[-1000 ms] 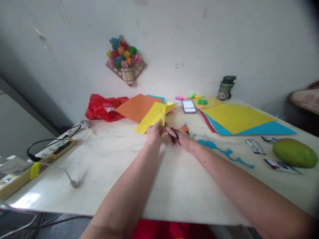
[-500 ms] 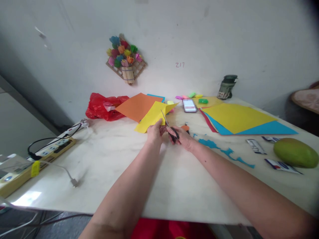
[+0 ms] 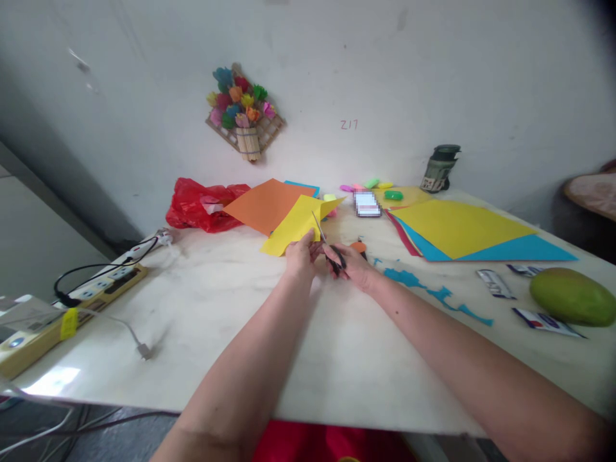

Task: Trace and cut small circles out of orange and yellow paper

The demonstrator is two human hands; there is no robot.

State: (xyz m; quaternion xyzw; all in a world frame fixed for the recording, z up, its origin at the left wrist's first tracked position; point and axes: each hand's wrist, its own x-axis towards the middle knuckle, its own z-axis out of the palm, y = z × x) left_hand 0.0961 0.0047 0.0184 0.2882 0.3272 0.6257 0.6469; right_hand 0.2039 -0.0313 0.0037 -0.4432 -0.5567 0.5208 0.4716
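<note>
My left hand point(image 3: 301, 253) pinches the near edge of a yellow sheet of paper point(image 3: 291, 224), its thumb on top. The sheet is raised off the table and curls up at its right corner. My right hand point(image 3: 355, 264) is closed round the black handles of a pair of scissors point(image 3: 319, 226). Their blades point away from me and lie across the right part of the yellow sheet. Beside my right hand rests a small orange paper piece point(image 3: 359, 246), partly hidden. Blue paper scraps point(image 3: 440, 295) trail off to the right.
An orange sheet point(image 3: 264, 202) and a red plastic bag point(image 3: 205, 206) lie behind. At right are stacked yellow sheets point(image 3: 462, 224), sachets point(image 3: 495, 283) and a green mango-like fruit point(image 3: 572, 296). A phone point(image 3: 367, 203) and a bottle point(image 3: 439, 170) stand farther back. At left sits a power strip point(image 3: 103, 285).
Almost nothing differs. The whole view has shifted very slightly; both hands keep hold of the yellow paper and the scissors in the same place.
</note>
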